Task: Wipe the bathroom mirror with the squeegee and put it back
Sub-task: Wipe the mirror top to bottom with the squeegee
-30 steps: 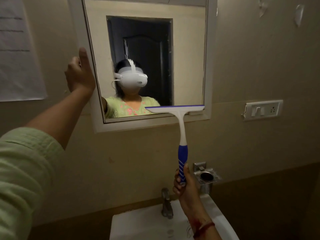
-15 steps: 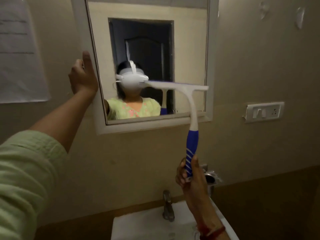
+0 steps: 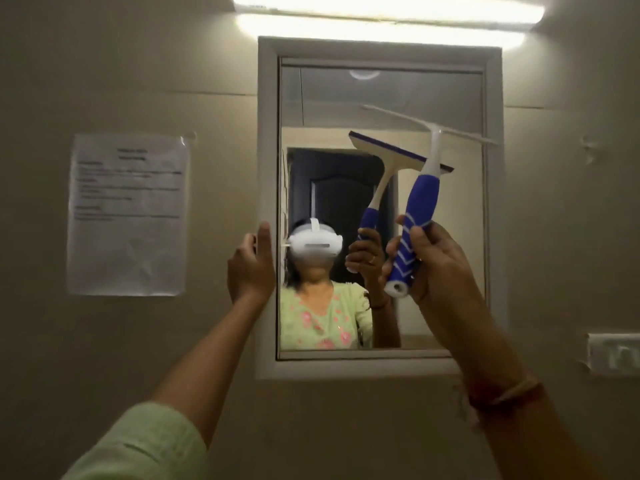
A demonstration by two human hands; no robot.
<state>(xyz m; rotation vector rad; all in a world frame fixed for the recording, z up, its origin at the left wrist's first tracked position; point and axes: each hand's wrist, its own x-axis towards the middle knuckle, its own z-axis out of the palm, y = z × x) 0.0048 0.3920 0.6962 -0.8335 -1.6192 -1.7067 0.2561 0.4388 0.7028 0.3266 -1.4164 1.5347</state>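
The white-framed mirror [image 3: 377, 95] hangs on the beige wall ahead. My right hand [image 3: 433, 261] grips the blue-and-white handle of the squeegee [image 3: 420, 199], raised in front of the mirror's right half. Its white blade [image 3: 429, 124] tilts down to the right at the upper right of the glass; whether it touches the glass I cannot tell. The squeegee's reflection shows to the left of it. My left hand [image 3: 251, 265] holds the mirror's left frame edge, thumb up along the front.
A strip light [image 3: 381, 19] glows above the mirror. A printed paper sheet [image 3: 128, 213] is taped to the wall on the left. A white switch plate [image 3: 614, 353] sits low on the right wall.
My right hand lifted the squeegee from the mirror's bottom edge up to its upper right part. The camera tilted upward, so the sink and tap dropped out of view. My left hand stays on the frame.
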